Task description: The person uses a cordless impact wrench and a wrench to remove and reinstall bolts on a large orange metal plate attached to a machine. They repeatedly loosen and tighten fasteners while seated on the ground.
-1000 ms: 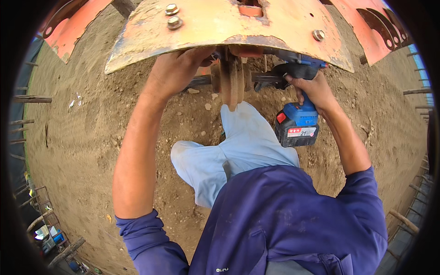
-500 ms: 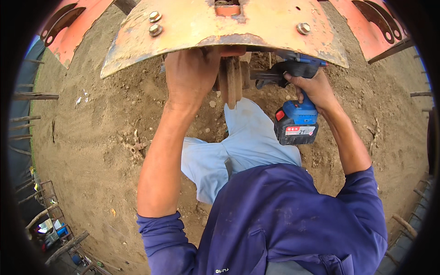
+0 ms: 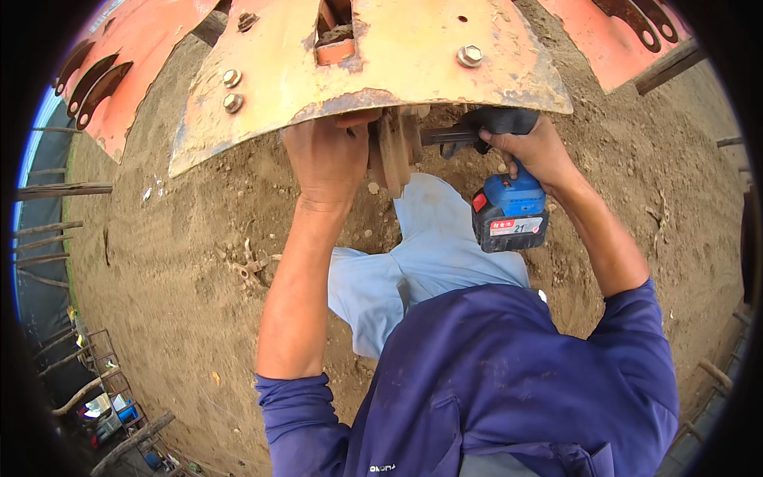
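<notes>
A cordless power tool [image 3: 515,195] with a blue grip and a black battery pack is held in my right hand [image 3: 536,151], fingers wrapped round its handle. Its dark shaft points left toward a rusty, dirt-caked metal part [image 3: 390,155] under a worn orange metal plate [image 3: 397,56]. The tool's head is partly tucked under the plate's lower edge. My left hand [image 3: 324,159] reaches up under the same edge, beside the left of the rusty part. The plate hides its fingers, so what they touch cannot be seen.
Hex bolts [image 3: 470,56] stick out of the plate, which has a rectangular slot. More orange panels with dark curved brackets [image 3: 99,94] flank it. Bare soil [image 3: 183,262] lies around my legs [image 3: 441,238]. Wooden poles [image 3: 63,191] and a metal rack stand at the left.
The plate sits lower and further left in the picture as the view shifts. The tool's head is now more covered by the plate's edge. Both hands stay in about the same places.
</notes>
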`<state>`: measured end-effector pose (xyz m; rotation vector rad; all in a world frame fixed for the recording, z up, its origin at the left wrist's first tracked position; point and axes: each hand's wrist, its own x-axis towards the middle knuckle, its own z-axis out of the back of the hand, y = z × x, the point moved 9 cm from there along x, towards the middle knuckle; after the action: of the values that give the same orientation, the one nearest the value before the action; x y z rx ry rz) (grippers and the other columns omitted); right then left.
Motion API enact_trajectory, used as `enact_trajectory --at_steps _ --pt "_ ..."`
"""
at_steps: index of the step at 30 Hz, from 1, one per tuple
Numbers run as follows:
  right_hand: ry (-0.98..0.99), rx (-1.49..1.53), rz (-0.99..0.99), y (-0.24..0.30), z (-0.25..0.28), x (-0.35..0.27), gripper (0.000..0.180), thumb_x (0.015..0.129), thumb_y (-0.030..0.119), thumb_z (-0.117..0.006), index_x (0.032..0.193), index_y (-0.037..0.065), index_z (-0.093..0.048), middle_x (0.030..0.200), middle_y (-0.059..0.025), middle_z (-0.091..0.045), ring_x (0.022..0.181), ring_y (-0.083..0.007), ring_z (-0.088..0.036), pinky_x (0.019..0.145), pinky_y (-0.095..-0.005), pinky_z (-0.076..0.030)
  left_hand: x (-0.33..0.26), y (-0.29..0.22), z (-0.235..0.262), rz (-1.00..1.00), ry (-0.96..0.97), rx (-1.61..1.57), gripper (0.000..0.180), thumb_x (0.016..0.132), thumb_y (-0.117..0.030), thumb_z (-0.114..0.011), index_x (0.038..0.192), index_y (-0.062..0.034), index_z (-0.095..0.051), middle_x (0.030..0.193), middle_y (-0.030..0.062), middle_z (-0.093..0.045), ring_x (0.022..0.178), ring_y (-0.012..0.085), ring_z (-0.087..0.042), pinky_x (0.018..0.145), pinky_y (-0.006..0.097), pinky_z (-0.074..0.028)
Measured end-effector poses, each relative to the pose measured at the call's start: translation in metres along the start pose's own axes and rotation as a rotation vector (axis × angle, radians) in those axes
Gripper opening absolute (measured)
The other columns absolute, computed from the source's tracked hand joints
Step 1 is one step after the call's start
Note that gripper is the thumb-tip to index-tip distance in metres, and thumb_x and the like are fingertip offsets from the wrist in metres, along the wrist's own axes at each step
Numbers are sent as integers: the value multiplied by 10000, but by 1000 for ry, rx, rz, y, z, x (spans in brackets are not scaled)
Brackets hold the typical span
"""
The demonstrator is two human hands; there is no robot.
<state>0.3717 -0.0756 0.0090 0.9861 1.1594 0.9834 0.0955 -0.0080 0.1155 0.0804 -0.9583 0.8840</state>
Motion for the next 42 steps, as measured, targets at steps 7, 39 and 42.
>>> enact_trajectory --at_steps 7,39,42 --pt "21 -10 9 -2 -3 3 102 923 38 -776 987 -32 -737 670 -13 -613 499 -84 -525 433 -252 -425 3 -10 -2 -134 90 201 182 891 -99 -729 1062 -57 -774 960 148 -770 891 411 -722 751 469 -578" --pt "-88 -7 -83 -24 9 4 180 992 145 -785 1007 26 -650 595 -51 -604 438 -154 -559 435 -300 -474 73 18 1 -225 -120 -1439 296 902 -167 -794 1144 0 -757 1111 137 -805 1020 292 -754 936 389 -585" --pt "-100 5 -123 -25 11 3 198 998 181 -782 1022 43 -642 602 -60 -593 452 -167 -559 454 -322 -491 81 17 10 -200 -157 -1687 169 900 -124 -747 1012 1 -760 895 151 -768 794 157 -677 746 357 -561"
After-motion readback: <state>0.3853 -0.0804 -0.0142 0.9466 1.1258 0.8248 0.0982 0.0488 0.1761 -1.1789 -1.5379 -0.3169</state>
